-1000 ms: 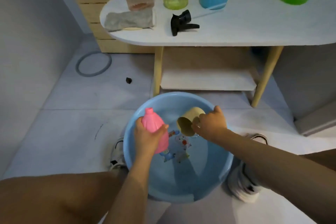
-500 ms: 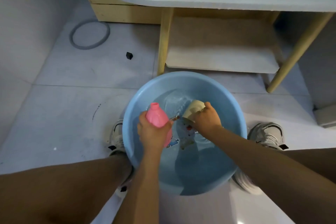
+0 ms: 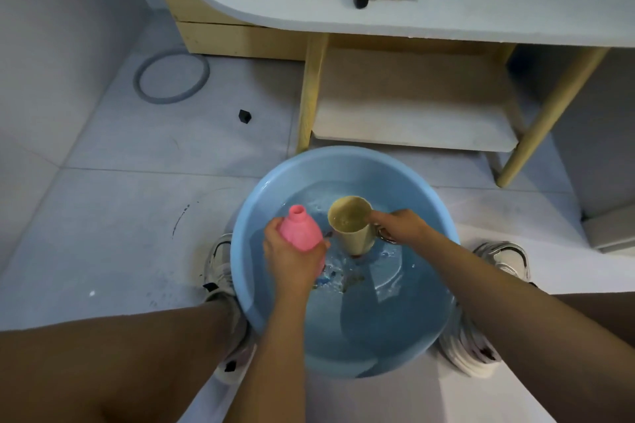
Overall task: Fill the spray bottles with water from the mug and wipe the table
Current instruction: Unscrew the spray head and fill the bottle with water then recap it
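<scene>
Grey tile floor (image 3: 113, 203) around us; blue basin (image 3: 443, 216) sits between our shoes, just below the table (image 3: 515, 10) edge. Left hand (image 3: 292, 257) wraps the pink bottle (image 3: 300, 232); right hand (image 3: 400, 225) grips the mug (image 3: 350, 220), seemingly by its handle, upright, water inside.

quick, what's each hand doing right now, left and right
Left hand: gripping the pink bottle, cap off, over the blue basin.
Right hand: holding the beige mug of water by its handle.
</scene>
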{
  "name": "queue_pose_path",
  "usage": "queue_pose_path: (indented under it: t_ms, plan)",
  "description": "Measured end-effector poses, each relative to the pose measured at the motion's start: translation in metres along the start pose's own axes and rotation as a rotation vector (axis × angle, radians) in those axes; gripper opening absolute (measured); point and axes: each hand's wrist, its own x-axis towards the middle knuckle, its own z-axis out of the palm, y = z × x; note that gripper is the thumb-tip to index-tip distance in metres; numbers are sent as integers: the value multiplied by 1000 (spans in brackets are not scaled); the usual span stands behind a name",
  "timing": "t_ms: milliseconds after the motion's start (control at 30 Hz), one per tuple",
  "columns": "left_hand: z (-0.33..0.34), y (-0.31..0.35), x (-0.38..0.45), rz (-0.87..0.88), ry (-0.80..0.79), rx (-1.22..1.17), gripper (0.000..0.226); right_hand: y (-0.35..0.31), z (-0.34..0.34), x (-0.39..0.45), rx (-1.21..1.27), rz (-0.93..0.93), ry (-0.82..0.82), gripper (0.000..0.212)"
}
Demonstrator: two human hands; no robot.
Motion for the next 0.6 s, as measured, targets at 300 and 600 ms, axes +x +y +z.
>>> queue_pose_path:
  t_ms: [300,600]
  plan:
    - [12,4,-4,148,-44,72,96,-38,-29,-26,78,-284,135,35]
    - [19,24,-2,214,-58,0,92,-58,-39,-41,-148,-500,373,50]
